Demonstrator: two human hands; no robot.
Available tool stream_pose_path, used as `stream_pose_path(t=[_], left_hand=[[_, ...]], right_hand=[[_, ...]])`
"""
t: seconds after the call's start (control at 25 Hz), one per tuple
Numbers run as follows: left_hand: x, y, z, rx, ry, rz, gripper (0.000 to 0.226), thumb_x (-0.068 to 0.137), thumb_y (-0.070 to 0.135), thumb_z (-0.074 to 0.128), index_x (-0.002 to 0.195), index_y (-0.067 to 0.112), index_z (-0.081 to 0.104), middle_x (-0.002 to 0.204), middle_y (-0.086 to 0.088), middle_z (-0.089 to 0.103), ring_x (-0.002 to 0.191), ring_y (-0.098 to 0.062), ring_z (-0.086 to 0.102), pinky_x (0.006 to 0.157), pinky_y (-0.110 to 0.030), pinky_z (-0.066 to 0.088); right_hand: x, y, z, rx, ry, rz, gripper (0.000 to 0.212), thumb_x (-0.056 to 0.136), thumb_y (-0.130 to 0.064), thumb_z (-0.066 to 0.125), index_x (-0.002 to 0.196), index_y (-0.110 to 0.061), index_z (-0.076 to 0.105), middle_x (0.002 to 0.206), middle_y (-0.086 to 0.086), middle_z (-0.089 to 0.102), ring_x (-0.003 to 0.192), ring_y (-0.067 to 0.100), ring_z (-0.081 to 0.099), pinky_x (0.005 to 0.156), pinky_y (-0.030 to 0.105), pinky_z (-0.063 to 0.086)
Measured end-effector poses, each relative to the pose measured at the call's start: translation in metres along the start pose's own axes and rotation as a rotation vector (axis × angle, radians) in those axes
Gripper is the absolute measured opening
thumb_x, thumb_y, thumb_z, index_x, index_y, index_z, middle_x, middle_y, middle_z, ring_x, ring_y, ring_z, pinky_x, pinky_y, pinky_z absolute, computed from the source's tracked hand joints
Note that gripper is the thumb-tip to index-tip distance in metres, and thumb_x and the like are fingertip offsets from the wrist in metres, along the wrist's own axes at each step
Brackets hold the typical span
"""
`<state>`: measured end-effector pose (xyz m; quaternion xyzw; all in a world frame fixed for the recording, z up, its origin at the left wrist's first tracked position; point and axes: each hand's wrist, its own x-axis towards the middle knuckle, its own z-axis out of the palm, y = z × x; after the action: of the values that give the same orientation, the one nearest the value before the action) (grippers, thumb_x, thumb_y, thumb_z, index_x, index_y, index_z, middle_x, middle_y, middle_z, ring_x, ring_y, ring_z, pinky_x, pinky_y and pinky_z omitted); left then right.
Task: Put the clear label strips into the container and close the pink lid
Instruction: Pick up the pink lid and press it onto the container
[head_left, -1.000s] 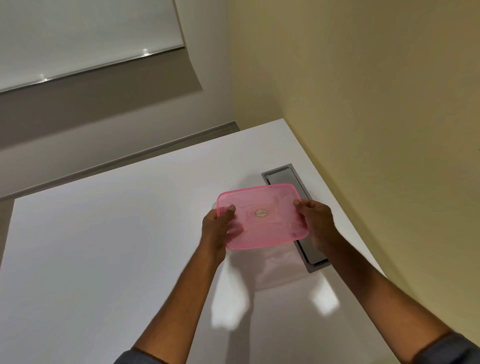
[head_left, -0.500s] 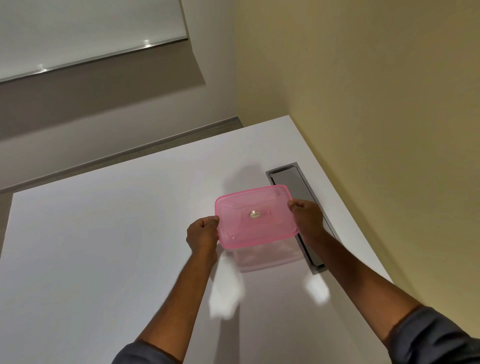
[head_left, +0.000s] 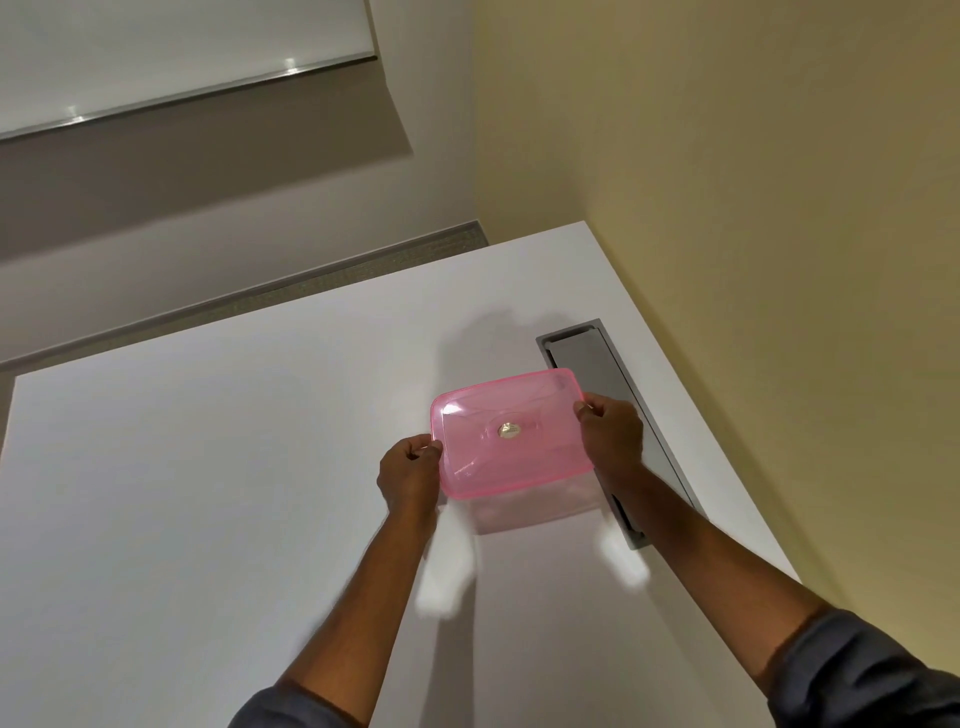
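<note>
A translucent pink lid with a small round sticker at its middle lies flat on top of a clear container standing on the white table. My left hand grips the lid's left edge with curled fingers. My right hand holds the lid's right edge. The container's clear wall shows below the lid's near side. The label strips cannot be made out through the lid.
A grey recessed cable tray runs along the table just right of the container, under my right wrist. A yellow wall stands close on the right. The table's far edge lies beyond the container.
The lid has gone from tilted in both hands to lying level on the container. My left hand slid from the lid's top to its left edge.
</note>
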<state>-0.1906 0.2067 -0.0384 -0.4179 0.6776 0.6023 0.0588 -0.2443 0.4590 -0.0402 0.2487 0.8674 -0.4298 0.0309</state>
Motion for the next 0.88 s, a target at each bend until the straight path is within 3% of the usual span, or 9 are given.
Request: stream_pose_path(t=[0.08,0.28,0.48,0.6,0.76,0.88], left_hand=[[0.000,0.000,0.001,-0.007,-0.005,0.000,0.021,0.095,0.015,0.072,0.114,0.012,0.080,0.111,-0.008,0.080,0.110,-0.034,0.076,0.103,-0.055,0.062],[0.001,-0.005,-0.001,0.001,-0.015,0.006,0.022,0.097,0.013,0.070,0.117,0.014,0.079,0.108,-0.007,0.080,0.108,-0.034,0.076,0.101,-0.055,0.063],[0.006,-0.011,-0.007,-0.001,-0.087,-0.002,0.029,0.099,0.013,0.072,0.127,0.016,0.077,0.109,-0.012,0.080,0.097,-0.032,0.078,0.097,-0.055,0.065],[0.006,-0.015,-0.011,0.028,-0.147,0.001,0.033,0.100,0.018,0.075,0.133,0.016,0.073,0.111,-0.016,0.079,0.087,-0.027,0.075,0.096,-0.055,0.066],[-0.001,-0.024,-0.014,-0.010,-0.166,-0.057,0.036,0.095,0.021,0.082,0.129,0.018,0.071,0.109,-0.013,0.079,0.100,-0.033,0.079,0.085,-0.043,0.069],[-0.006,-0.028,-0.014,-0.064,-0.149,-0.136,0.026,0.096,0.013,0.081,0.120,0.014,0.072,0.110,-0.017,0.080,0.102,-0.039,0.081,0.075,-0.036,0.069]], right_hand=[[0.001,0.001,0.001,0.002,-0.004,0.014,0.034,0.103,-0.023,0.065,0.133,-0.011,0.074,0.123,0.010,0.078,0.111,0.029,0.074,0.094,0.038,0.060],[-0.004,0.006,0.002,-0.006,-0.010,0.011,0.032,0.104,-0.023,0.063,0.132,-0.011,0.075,0.119,0.008,0.079,0.104,0.026,0.073,0.082,0.027,0.051],[-0.008,0.006,-0.004,-0.001,-0.012,-0.006,0.021,0.101,-0.016,0.066,0.115,-0.009,0.081,0.089,0.001,0.075,0.081,0.017,0.071,0.065,0.018,0.044],[-0.014,0.011,-0.010,0.034,-0.020,-0.021,0.020,0.099,-0.013,0.068,0.113,-0.007,0.081,0.097,0.006,0.080,0.087,0.023,0.072,0.074,0.025,0.051],[-0.025,0.027,-0.019,0.131,-0.048,0.047,0.009,0.097,-0.018,0.072,0.098,-0.013,0.078,0.092,0.005,0.078,0.087,0.026,0.073,0.084,0.042,0.060],[-0.027,0.038,-0.023,0.325,-0.095,0.232,0.002,0.095,-0.014,0.077,0.094,-0.012,0.078,0.094,0.019,0.078,0.073,0.026,0.065,0.072,0.042,0.059]])
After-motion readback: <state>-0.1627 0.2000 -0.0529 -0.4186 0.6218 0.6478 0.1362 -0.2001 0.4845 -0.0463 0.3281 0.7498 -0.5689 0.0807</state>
